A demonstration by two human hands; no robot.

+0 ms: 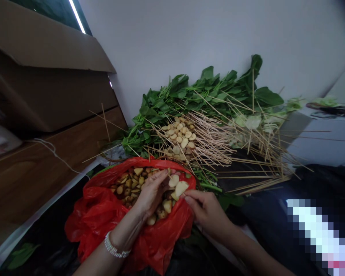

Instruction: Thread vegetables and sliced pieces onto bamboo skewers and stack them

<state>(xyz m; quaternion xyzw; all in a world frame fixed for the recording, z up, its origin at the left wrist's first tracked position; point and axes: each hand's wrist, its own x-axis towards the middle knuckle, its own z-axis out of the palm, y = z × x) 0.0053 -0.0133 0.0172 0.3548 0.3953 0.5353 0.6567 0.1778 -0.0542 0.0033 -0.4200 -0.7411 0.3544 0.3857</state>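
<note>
Left hand (152, 191) pinches a pale potato slice (174, 180) (skin edge brownish) over the red bag (103, 214); right hand (207, 209) pinches a second slice (180, 188) just beside it.

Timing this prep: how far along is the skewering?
Done: a pile of loaded skewers lies before the greens. In hand: the left hand and right hand pinch potato slices over the red bag. Left: many loose pieces in that bag.

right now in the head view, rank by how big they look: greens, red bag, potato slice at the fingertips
1. greens and red bag: about alike, and the bag is nearer the camera, so I won't rank them.
2. potato slice: clearly smallest.
</note>
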